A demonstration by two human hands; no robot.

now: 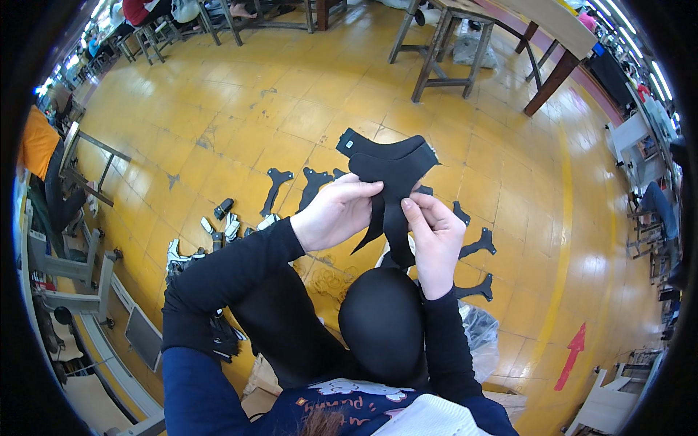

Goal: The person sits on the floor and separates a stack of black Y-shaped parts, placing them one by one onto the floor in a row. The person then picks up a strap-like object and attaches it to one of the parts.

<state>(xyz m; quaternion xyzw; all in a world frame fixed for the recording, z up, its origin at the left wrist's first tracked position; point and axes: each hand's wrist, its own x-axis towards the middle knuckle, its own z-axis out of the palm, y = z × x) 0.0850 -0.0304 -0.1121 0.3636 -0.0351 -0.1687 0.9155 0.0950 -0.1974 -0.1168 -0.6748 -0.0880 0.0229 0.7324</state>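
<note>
In front of my knees I hold a black Y-shaped fabric piece (pixel 392 171), with what looks like a second layer showing at its upper edge and a narrow tail hanging to one side. My left hand (pixel 338 211) is closed on its left side, thumb lying on top. My right hand (pixel 436 232) pinches the right edge of its stem between thumb and fingers. A small white label (pixel 349 144) shows at the upper left tip. Several similar black pieces lie on the floor beyond and to the right, such as this Y-shaped piece (pixel 275 190).
Bundles of black and pale pieces (pixel 182 258) lie on the floor to my left. A clear plastic bag (pixel 480 334) is by my right leg. Yellow rubber bands (pixel 327 280) lie near my knees. A wooden stool (pixel 451 43) and tables stand beyond; a person in orange (pixel 38 138) is at far left.
</note>
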